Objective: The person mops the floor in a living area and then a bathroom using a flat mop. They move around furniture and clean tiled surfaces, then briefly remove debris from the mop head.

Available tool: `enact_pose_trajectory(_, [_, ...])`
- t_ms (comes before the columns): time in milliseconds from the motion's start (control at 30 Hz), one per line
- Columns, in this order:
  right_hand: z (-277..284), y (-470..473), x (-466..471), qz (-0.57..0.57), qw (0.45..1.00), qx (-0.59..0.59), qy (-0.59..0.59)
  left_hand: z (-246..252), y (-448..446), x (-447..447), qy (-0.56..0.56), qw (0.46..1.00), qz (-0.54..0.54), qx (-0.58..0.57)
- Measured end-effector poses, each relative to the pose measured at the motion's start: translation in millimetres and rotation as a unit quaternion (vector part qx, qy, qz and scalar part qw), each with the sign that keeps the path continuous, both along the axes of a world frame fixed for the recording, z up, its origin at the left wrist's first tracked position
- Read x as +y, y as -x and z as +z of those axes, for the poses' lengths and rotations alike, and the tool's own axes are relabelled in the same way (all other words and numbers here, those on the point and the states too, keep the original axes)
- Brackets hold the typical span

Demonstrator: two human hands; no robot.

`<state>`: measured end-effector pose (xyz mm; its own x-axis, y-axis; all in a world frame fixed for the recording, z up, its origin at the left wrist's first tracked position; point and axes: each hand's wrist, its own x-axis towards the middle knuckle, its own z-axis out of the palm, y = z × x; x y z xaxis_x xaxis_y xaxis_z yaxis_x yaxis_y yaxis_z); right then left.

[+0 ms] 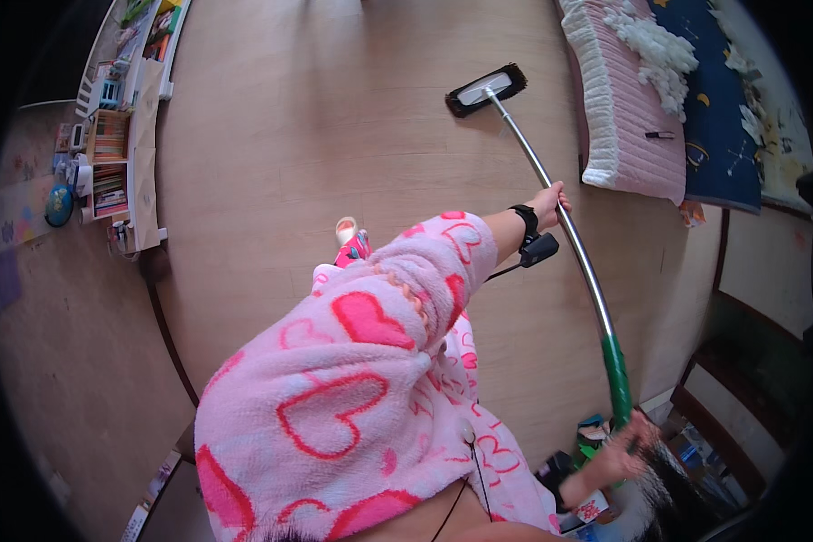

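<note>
A long-handled push broom (582, 261) slants across the right half of the head view. Its silver metal pole runs from a white-backed head with dark bristles (486, 90) on the floor to a green grip (615, 369). My left hand (549, 203) is closed around the middle of the pole, with a black band and a small black device on its wrist. My right hand (627, 447) is at the end of the green grip, blurred and partly covered by dark hair; its fingers appear to wrap the grip. One slippered foot (346, 230) shows beyond my pink heart-patterned sleeve.
The wood-look floor (298, 135) stretches ahead. A bed with a pink quilted cover (627, 129), white fluffy stuffing (660, 61) and a dark pen-like object (660, 135) borders the right. A white bookshelf (148, 162) lines the left. Assorted items (589, 433) are near my right hand.
</note>
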<state>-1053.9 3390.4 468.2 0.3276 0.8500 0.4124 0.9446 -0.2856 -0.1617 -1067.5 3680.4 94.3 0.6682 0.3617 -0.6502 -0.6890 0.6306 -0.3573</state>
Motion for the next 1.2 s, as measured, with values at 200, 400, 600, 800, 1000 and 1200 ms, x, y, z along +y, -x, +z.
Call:
enact_pose_trajectory(200, [-74.1,38.7,82.6,0.004,0.975,0.147,0.166,-57.4,43.4,63.9,-0.003,1.0,-0.005,-0.001])
enact_pose_trajectory(400, [-37.7,43.0,172.1,0.094,0.939,0.12,0.308,-41.8,111.7,113.9,-0.02,0.99,0.131,-0.041])
enact_pose_trajectory(600, [41.5,122.9,299.9,0.275,0.9,-0.022,0.338,8.3,261.9,162.4,-0.022,0.929,0.355,-0.108])
enact_pose_trajectory(800, [59.0,270.3,376.7,0.49,0.802,0.038,0.339,32.9,443.8,128.1,-0.044,0.851,0.521,-0.049])
enact_pose_trajectory(1000, [22.1,421.8,386.1,0.636,0.68,0.09,0.353,-5.3,617.0,7.3,-0.108,0.747,0.656,0.022])
enact_pose_trajectory(1200, [-118.3,570.6,314.5,0.683,0.561,0.153,0.442,-96.4,779.7,-209.4,-0.027,0.65,0.743,0.159])
